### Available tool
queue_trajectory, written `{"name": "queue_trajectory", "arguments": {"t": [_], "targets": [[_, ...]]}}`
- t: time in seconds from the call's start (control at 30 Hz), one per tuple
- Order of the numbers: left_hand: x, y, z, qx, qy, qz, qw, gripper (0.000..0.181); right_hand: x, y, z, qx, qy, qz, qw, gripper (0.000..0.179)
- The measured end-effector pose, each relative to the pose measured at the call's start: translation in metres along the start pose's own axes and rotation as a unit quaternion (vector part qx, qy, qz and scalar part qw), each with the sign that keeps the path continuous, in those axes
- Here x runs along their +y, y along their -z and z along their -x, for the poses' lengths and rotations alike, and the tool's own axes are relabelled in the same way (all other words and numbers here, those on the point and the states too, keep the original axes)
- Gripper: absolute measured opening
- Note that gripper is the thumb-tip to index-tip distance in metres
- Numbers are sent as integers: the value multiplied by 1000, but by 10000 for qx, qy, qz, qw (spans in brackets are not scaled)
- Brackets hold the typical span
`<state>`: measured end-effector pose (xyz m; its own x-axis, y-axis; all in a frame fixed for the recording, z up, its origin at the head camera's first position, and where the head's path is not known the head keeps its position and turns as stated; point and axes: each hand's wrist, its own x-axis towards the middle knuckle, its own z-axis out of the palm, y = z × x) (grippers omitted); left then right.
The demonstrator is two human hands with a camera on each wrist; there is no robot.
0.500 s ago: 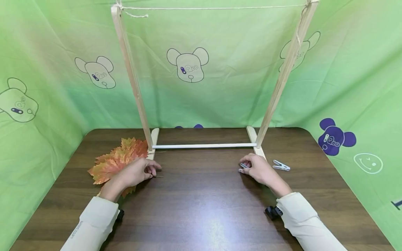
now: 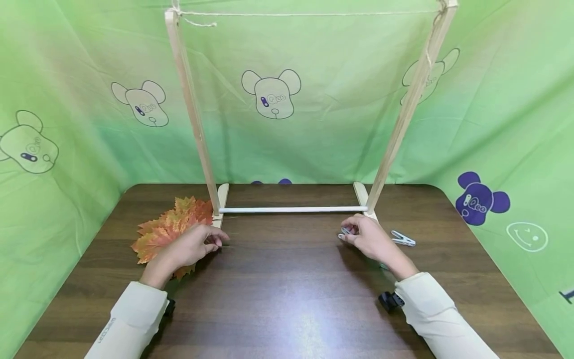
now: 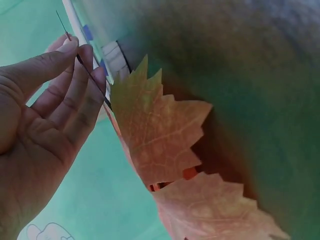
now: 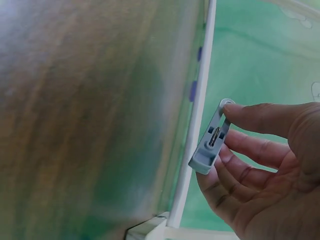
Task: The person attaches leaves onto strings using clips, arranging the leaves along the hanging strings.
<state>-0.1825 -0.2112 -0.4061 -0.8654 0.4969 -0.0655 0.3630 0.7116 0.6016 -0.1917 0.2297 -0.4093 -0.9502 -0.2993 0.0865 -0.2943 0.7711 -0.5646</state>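
Orange-red artificial maple leaves [image 2: 163,232] lie in a pile on the left of the table, partly under my left hand [image 2: 190,247]. Between thumb and fingertips that hand pinches a thin dark leaf stem [image 3: 92,78], and a jagged leaf [image 3: 160,132] spreads below it in the left wrist view. On the other side, my right hand [image 2: 371,239] holds a grey-blue clothespin [image 4: 212,139] between the thumb and the fingers, just above the table. A second, pale clothespin [image 2: 403,239] lies to the right of this hand.
A wooden frame stands at the back, with a left post [image 2: 192,107], a right post [image 2: 405,107] and a white lower bar [image 2: 293,210]. A string [image 2: 309,15] runs across its top. Partly hidden by the right wrist is a small greenish thing [image 2: 383,267].
My right hand has moved slightly away from me with the clothespin. The left hand stays nearly in place on the stem. The head view has shifted a little.
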Motion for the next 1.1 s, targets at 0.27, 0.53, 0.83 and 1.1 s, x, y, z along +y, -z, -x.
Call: {"name": "queue_trajectory", "arguments": {"t": [0.27, 0.53, 0.83, 1.1], "targets": [[5, 7, 2, 64, -146, -95, 9998, 26, -11, 7, -4, 117, 193, -8, 9997, 25], [15, 16, 4, 110, -288, -242, 9992, 24, -21, 13, -8, 145, 275, -30, 9995, 26], [30, 25, 0, 281, -501, -480, 9972, 20, -38, 24, -14, 150, 347, -146, 9992, 25], [49, 32, -7, 379, -750, -490, 9953, 20, -50, 33, -19, 200, 615, -256, 9976, 22]]}}
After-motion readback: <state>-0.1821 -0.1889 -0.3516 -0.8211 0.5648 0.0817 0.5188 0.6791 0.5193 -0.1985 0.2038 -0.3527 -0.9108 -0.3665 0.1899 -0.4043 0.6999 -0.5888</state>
